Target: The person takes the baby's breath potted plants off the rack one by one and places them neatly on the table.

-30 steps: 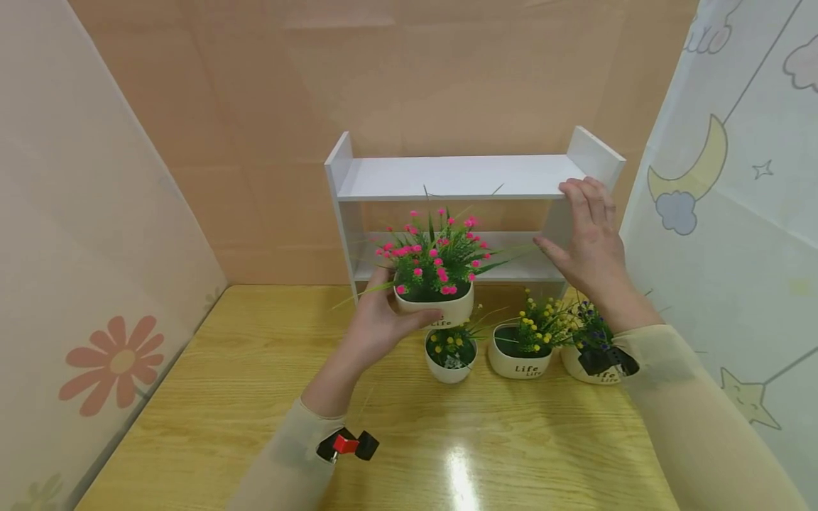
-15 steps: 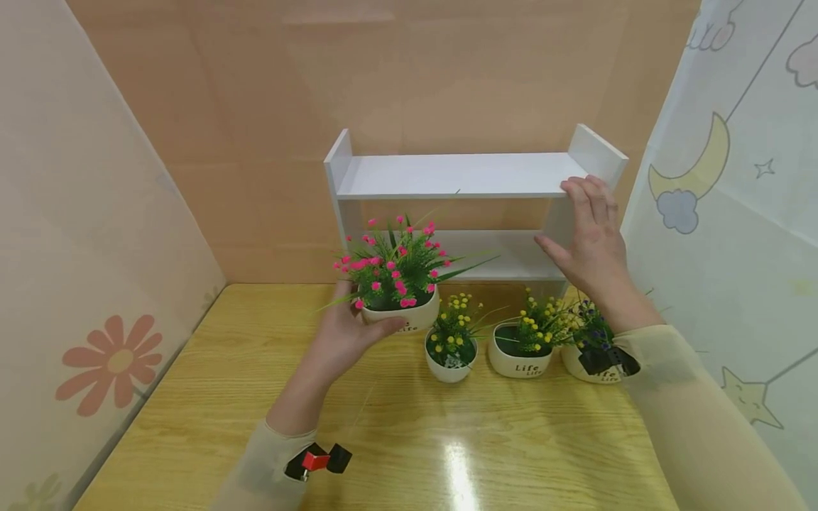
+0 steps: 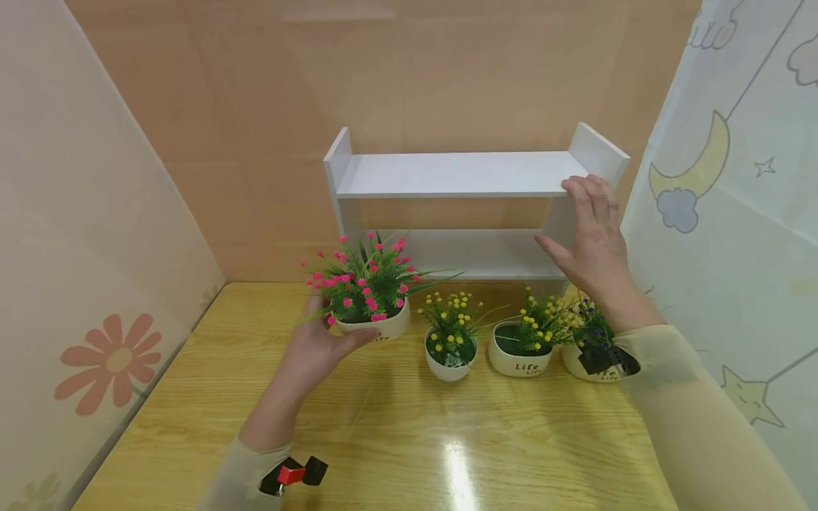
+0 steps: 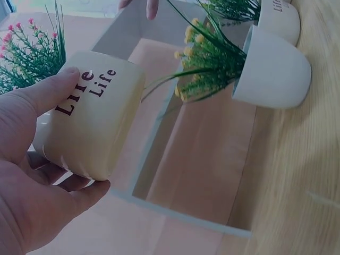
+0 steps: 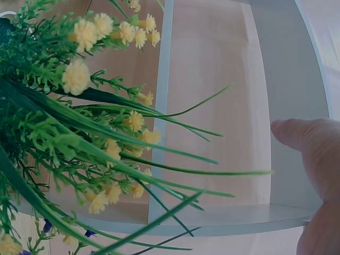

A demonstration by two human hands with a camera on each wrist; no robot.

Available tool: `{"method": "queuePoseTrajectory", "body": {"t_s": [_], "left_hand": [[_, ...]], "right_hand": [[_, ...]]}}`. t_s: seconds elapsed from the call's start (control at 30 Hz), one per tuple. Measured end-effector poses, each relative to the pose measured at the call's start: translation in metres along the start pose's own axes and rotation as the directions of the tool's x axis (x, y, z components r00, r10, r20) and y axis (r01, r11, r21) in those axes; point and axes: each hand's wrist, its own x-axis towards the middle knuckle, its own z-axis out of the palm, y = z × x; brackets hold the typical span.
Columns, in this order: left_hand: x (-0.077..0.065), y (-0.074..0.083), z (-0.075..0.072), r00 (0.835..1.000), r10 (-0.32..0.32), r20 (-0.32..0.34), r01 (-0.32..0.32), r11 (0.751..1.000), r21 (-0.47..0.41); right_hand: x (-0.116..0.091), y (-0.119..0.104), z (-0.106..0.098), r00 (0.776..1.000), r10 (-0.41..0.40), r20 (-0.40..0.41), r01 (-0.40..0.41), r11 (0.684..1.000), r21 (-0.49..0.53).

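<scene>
My left hand grips the cream pot of a potted plant with pink flowers, thumb across its front. The left wrist view shows the pot tilted in that camera's picture, "Life" printed on its side and fingertips at its base. It is held above the table, in front of the left side of a white two-tier shelf. My right hand rests its fingers on the upper board's front edge near the right end, the thumb stretched out below. In the right wrist view the thumb lies before the shelf.
A small white pot with yellow flowers stands on the wooden table. To its right are a wider yellow-flowered pot and a blue-flowered plant, partly behind my right forearm. Patterned walls flank the table.
My left hand has carried the pink-flowered potted plant leftward and a little lower, away from above the small yellow-flowered pot. My right hand has stayed at the shelf edge.
</scene>
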Motion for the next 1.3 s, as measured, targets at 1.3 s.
{"method": "queuePoseTrajectory", "body": {"t_s": [1.3], "left_hand": [[0.005, -0.090, -0.005, 0.997, 0.040, 0.064, -0.041, 0.999, 0.023]], "right_hand": [[0.004, -0.007, 0.002, 1.000, 0.010, -0.004, -0.010, 1.000, 0.012]]}}
